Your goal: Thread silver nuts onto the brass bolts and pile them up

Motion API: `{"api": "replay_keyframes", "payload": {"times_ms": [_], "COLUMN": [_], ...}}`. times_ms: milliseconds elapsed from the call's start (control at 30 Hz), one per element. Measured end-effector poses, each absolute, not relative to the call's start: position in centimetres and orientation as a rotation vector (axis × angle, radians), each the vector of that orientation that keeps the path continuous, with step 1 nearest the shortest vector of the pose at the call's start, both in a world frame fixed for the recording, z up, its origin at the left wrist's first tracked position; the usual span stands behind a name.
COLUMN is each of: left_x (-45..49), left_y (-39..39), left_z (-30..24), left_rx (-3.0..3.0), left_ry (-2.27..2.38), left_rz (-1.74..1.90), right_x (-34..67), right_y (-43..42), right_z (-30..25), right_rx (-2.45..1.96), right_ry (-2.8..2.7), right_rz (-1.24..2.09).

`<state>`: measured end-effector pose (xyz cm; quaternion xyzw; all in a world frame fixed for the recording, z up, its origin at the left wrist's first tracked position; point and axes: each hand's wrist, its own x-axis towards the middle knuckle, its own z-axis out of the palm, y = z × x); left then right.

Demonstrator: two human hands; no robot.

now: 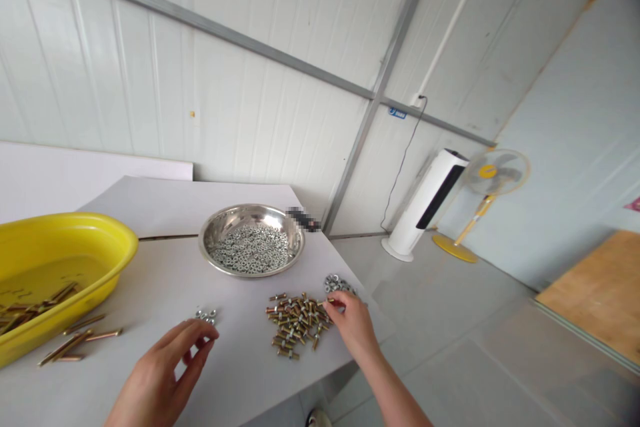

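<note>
My left hand (167,367) hovers at the near side of a few loose nuts (206,315), its fingers curved and the thumb a little apart from the fingertips. I see nothing between them. With thumb and fingertips my right hand (351,321) pinches a small brass-coloured bolt (329,301), partly hidden by the fingers. Just left of that hand lies a pile of bolts (299,321), several with silvery nuts on them. Behind the right hand is a small heap of nuts (336,282). A round steel bowl (204,250) farther back holds many more nuts.
On the left stands a yellow basin (113,260) with long bolts inside. Several long bolts (75,345) lie beside it on the white table (240,360). A blurred dark object (303,219) touches the bowl's right side. A white tower unit (427,207) and yellow fan (480,207) stand beyond.
</note>
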<state>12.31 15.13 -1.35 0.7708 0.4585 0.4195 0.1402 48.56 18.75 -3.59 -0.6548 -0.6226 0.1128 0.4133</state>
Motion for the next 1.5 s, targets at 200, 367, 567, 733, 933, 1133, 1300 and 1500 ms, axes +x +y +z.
{"api": "replay_keyframes", "payload": {"times_ms": [200, 367, 567, 733, 933, 1133, 1300, 1500], "left_x": [12.1, 11.7, 11.0, 9.3, 5.1, 4.2, 5.0, 4.8], "left_y": [15.0, 14.9, 13.8, 13.8, 16.4, 17.2, 17.5, 17.1], "left_z": [-1.6, -1.5, -0.5, -1.0, -2.1, -1.2, -0.8, -0.1], "left_rx": [2.208, 2.164, 2.110, 2.133, 2.287, 2.272, 2.243, 2.220], "left_ry": [1.317, 1.305, 1.326, 1.426, 1.912, 2.038, 2.094, 2.086], "left_rz": [1.188, 1.139, 1.052, 1.033, 0.777, 0.679, 0.574, 0.530], "right_x": [48.5, 48.5, 47.8, 45.3, 40.7, 36.3, 31.5, 27.6], "right_y": [18.6, 18.4, 18.7, 19.1, 18.9, 18.9, 18.9, 18.9], "right_z": [-3.5, -3.1, -3.3, -3.3, -1.8, -1.8, -1.8, -1.7], "right_rx": [-1.645, -1.641, -1.600, -1.548, -1.476, -1.408, -1.329, -1.299], "right_ry": [-1.593, -1.618, -1.604, -1.734, -1.924, -1.984, -2.063, -2.104], "right_rz": [0.298, 0.344, 0.377, 0.355, 0.138, 0.230, 0.180, 0.313]}}
